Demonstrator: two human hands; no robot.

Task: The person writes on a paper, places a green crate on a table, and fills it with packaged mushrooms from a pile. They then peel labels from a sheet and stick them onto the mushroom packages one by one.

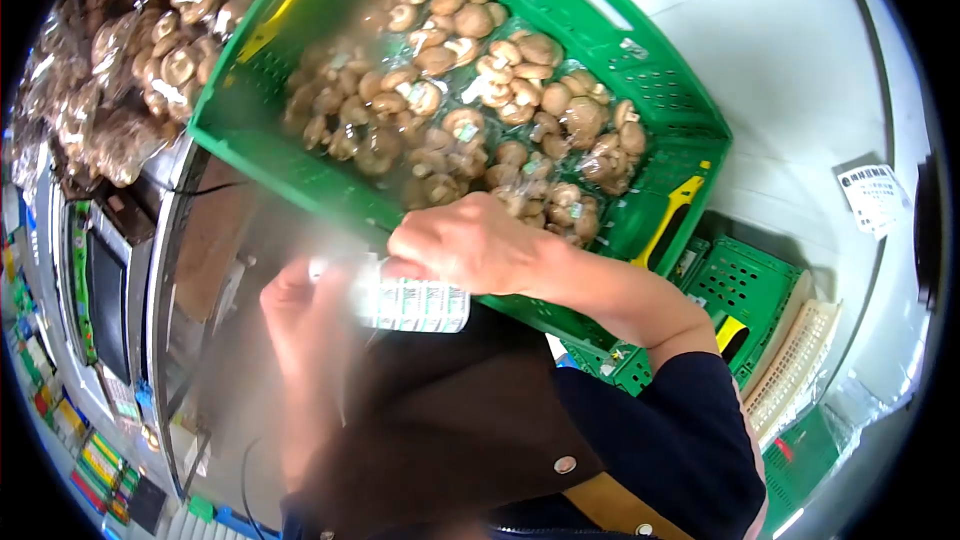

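Observation:
White labels with green and black print (418, 304) are between my two hands, below the near wall of a green crate (290, 180). My right hand (465, 242) is closed, its fingertips pinching the labels' upper edge. At the labels' left end, my left hand (300, 310) is closed round them, blurred, with a small white spot at its fingertips. Inside the crate lie several clear-wrapped packs of brown mushrooms (455, 125), some bearing small stickers.
More wrapped mushrooms (160, 50) are piled at the upper left. Beside them is a metal-edged counter (160, 270) with a dark screen (107, 290). Another green crate (745, 290) and a cream basket (795, 370) are at the right. A printed sheet (874, 198) is at the far right.

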